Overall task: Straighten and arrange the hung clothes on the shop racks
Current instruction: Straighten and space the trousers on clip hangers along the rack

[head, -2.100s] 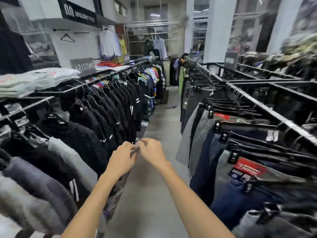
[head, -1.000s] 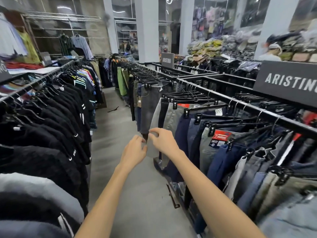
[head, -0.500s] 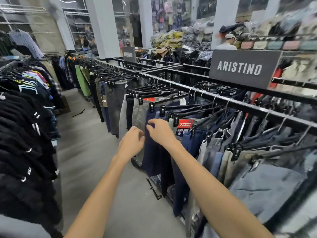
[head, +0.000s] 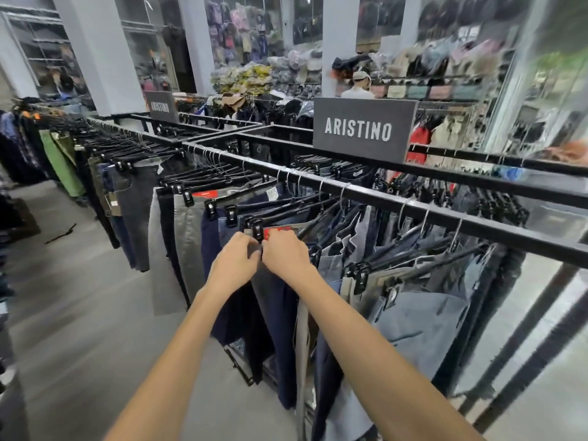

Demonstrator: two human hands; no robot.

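A wide grey floor [head: 95, 313] lies open left of the long black rack [head: 397, 202]. Trousers [head: 423, 319] hang on its rail close together, some hangers [head: 230, 211] crooked. The left hand [head: 237, 264] and right hand [head: 286, 254] both pinch the waistband of one dark pair [head: 275, 313] with a red label [head: 280, 232], on the aisle side.

Sign [head: 362, 130]: dark board, white "ARISTINO", 1 o'clock.
Second sign [head: 161, 106]: smaller, 11 o'clock.
Pillar [head: 98, 52]: white, 10 o'clock.
Floor [head: 79, 313]: grey, 8 o'clock.
Person [head: 358, 87]: capped, far, 12 o'clock.
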